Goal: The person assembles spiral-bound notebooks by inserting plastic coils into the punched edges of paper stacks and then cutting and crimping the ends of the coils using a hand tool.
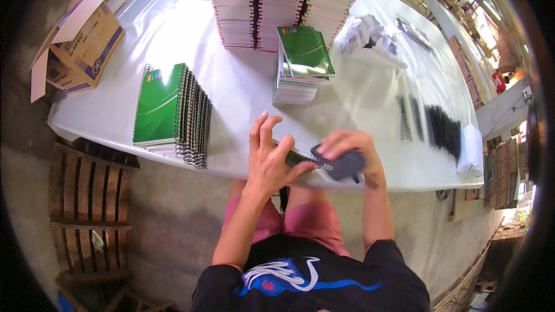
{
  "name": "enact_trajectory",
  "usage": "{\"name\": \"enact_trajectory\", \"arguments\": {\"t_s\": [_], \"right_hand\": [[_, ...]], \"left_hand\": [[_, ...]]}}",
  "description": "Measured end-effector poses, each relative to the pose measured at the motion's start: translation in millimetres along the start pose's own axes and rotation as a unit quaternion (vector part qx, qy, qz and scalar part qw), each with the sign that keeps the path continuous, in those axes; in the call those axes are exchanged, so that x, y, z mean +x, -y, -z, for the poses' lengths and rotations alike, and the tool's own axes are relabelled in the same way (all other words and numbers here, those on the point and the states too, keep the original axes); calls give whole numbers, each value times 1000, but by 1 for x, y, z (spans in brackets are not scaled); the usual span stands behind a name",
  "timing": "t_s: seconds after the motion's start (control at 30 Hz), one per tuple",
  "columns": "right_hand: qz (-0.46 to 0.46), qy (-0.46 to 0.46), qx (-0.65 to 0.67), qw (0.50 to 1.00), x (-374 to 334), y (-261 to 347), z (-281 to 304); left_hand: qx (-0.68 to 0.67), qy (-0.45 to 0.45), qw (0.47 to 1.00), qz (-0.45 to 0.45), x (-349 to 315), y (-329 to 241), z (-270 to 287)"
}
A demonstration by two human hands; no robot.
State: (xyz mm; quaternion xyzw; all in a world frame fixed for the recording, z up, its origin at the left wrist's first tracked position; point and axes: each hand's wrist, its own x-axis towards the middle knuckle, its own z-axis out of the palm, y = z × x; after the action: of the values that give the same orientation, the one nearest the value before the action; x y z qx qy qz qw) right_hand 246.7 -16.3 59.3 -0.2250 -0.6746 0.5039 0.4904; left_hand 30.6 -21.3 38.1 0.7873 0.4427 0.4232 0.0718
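Near the table's front edge, my left hand (pixel 269 153) has its thumb and index finger around a narrow, dark green-edged spiral notebook (pixel 298 157), largely hidden by the hand. Its other fingers are raised and curled. Smeared by motion, my right hand (pixel 352 144) grips a dark grey, rounded handheld tool (pixel 341 164) against the notebook's right end; its exact kind is unclear. Beyond my hands stands a short stack of green notebooks (pixel 305 52). To the left, several green spiral notebooks (pixel 162 104) lie in an overlapping pile with their black coils facing right.
Tall stacks of bound books (pixel 277 8) stand at the back of the white table (pixel 231 98). Loose black coils (pixel 436 124) lie at the right, near crumpled white plastic (pixel 370 37). An opened carton (pixel 87 46) sits far left; a wooden slatted pallet (pixel 92 208) is below.
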Motion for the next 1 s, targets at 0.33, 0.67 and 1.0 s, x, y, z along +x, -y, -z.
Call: {"name": "enact_trajectory", "arguments": {"t_s": [0.33,0.67,1.0], "right_hand": [[3,-3,-47,999,17,4,6],[-87,-1,-198,976,33,-1,-17],[-14,29,-10,999,55,5,-24]], "left_hand": [[-62,-41,997,20,4,9,-2],[-232,-44,959,155,-4,37,-27],[-279,-27,950,137,-1,44,-31]]}}
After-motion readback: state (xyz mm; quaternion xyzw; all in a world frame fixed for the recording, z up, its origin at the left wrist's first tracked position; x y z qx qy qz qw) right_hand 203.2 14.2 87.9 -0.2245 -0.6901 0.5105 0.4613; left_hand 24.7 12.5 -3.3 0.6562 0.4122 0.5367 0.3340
